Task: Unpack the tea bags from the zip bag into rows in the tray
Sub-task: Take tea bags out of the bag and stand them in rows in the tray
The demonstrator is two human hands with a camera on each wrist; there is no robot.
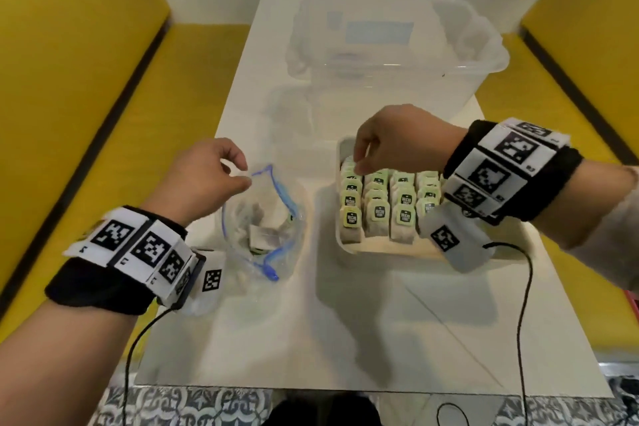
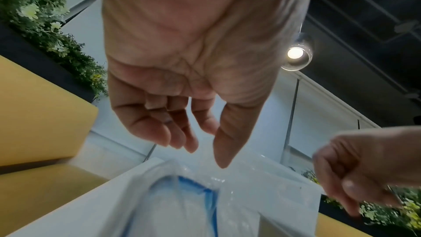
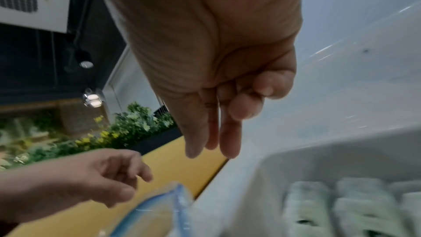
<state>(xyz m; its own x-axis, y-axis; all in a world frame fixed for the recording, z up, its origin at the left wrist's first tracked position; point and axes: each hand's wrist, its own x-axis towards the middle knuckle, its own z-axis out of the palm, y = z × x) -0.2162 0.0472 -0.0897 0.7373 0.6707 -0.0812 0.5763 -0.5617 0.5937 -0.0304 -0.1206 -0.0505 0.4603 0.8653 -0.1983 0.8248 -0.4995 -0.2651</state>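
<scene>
A clear zip bag [image 1: 288,218] with a blue zip strip stands open on the white table, a few tea bags [image 1: 264,235] at its bottom. My left hand [image 1: 242,176] hovers at the bag's far rim, fingers loosely curled; the left wrist view shows thumb and fingers apart over the bag [image 2: 193,205]. To the right, a white tray [image 1: 380,251] holds several rows of green-tagged tea bags [image 1: 380,214]. My right hand [image 1: 359,166] points down at the far end of the leftmost row. Thumb and forefinger are extended in the right wrist view, with nothing visible between them.
A large clear plastic box [image 1: 397,45] stands at the back of the table [image 1: 345,339]. Yellow benches [image 1: 69,79] flank both sides. Black cables [image 1: 525,322] hang from both wrist units across the table's front.
</scene>
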